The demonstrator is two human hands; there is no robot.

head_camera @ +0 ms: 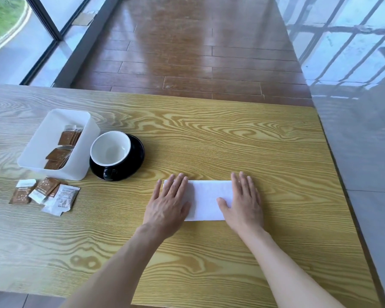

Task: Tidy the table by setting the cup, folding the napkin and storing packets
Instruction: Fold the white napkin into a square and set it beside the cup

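A white napkin [206, 200] lies folded into a long rectangle on the wooden table [231, 138]. My left hand [168, 202] presses flat on its left end, and my right hand [245, 201] lies flat on its right end; both have fingers spread and grip nothing. A black cup with a white inside [110, 150] stands upright on a black saucer [135, 156], left of the napkin. Beside it, a white plastic bin [42, 138] holds several brown packets [63, 147]. More brown and white packets [46, 193] lie loose on the table in front of the bin.
The table's right edge [333, 156] borders a glossy grey floor. Beyond the far edge lies a wooden plank floor [187, 52], with a glass wall at the upper left.
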